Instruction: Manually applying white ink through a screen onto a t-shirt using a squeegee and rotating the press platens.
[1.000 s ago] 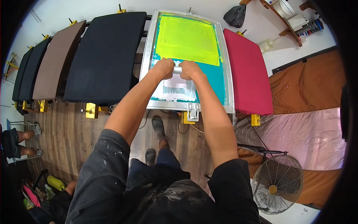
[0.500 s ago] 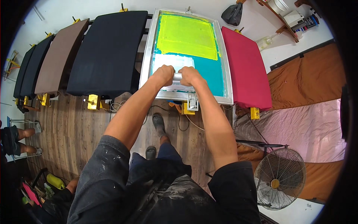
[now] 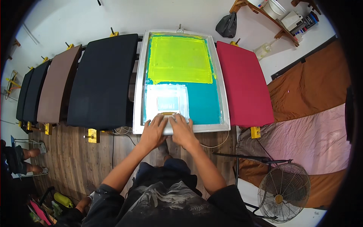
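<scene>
Both the left hand and the right hand are curled partly closed around the squeegee over the framed screen's near edge, side by side, probably to spread pressure evenly.

Row of cloth-covered boards, black, brown and red, wooden shelf, white bucket on it

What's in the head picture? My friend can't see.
A person's left-hand grip and right-hand grip hold a silver tool at a framed teal screen's near end. The screen has a yellow patch and white patch; a red board sits right.
</scene>
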The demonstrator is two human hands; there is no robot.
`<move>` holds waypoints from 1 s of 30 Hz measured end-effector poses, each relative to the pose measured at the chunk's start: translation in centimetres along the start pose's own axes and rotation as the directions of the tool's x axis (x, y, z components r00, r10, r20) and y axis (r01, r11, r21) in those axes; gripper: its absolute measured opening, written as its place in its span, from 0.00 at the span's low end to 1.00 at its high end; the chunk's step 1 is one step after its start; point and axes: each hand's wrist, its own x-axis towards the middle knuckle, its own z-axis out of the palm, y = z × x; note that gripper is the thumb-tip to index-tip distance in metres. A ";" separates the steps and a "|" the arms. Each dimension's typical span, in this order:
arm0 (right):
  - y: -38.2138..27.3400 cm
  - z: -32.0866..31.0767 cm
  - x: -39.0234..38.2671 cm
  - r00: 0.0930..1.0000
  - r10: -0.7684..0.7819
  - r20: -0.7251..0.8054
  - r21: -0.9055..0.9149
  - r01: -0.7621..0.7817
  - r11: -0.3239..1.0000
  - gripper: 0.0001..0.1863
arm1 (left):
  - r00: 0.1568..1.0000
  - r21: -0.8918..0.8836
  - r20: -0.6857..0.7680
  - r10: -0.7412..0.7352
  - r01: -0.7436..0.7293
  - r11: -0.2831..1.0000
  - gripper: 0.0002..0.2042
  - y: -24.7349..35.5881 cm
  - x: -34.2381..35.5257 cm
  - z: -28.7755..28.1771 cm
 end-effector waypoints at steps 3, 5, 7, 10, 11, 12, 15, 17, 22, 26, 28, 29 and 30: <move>0.1 0.4 -0.6 0.998 -0.038 -0.041 -0.075 0.035 0.997 0.40 | 1.000 0.013 0.019 -0.017 0.016 1.000 0.39 0.5 -0.4 0.2; 0.2 0.9 -1.5 0.997 -0.053 -0.059 -0.078 0.048 0.996 0.41 | 0.999 0.018 0.042 -0.012 0.011 1.000 0.41 0.3 -0.4 0.4; 0.8 0.6 -1.5 0.998 -0.068 -0.011 -0.102 0.066 0.993 0.43 | 0.993 0.002 0.111 -0.036 0.036 0.999 0.42 0.7 -0.2 -0.2; 2.1 -1.5 -2.1 0.989 -0.111 0.103 0.159 0.093 0.983 0.43 | 0.981 -0.002 0.189 -0.036 0.037 0.999 0.43 0.4 -0.1 -0.9; 2.8 -3.2 -2.4 0.984 -0.123 0.132 0.196 0.095 0.976 0.42 | 0.978 -0.039 0.208 -0.028 0.037 0.999 0.43 0.5 0.1 -1.6; 4.1 -4.3 -2.5 0.977 -0.141 0.159 0.239 0.101 0.966 0.41 | 0.977 -0.122 0.207 -0.059 0.085 0.989 0.43 0.5 0.2 -2.4; 10.7 -6.7 -3.3 0.999 0.011 -0.031 0.335 0.000 0.942 0.34 | 0.977 -0.322 -0.002 -0.213 0.201 0.925 0.36 -0.4 0.7 -5.4; 14.4 -8.5 -3.9 0.946 0.233 -0.225 0.361 -0.141 0.922 0.31 | 0.864 -0.480 -0.241 -0.442 0.290 0.828 0.27 -2.4 1.1 -5.0; 21.8 -4.7 -4.6 0.744 0.562 -0.360 0.278 -0.490 0.826 0.31 | 0.685 -0.435 -0.055 -0.726 0.638 0.635 0.35 -7.0 0.6 -1.2; 22.8 -1.9 -2.4 0.711 0.672 -0.209 0.421 -0.555 0.718 0.31 | 0.658 -0.534 -0.020 -0.753 0.629 0.564 0.30 -9.1 -0.3 0.6; 24.0 -0.5 -2.4 0.670 0.694 -0.263 0.473 -0.537 0.698 0.34 | 0.619 -0.595 -0.038 -0.784 0.617 0.516 0.28 -9.2 0.4 1.9; 25.0 0.3 -2.9 0.631 0.720 -0.288 0.493 -0.547 0.677 0.36 | 0.610 -0.611 -0.058 -0.790 0.605 0.511 0.29 -8.9 1.3 2.4; 25.2 0.4 -2.8 0.630 0.723 -0.284 0.519 -0.533 0.668 0.38 | 0.606 -0.611 -0.042 -0.794 0.613 0.501 0.31 -8.8 1.7 2.2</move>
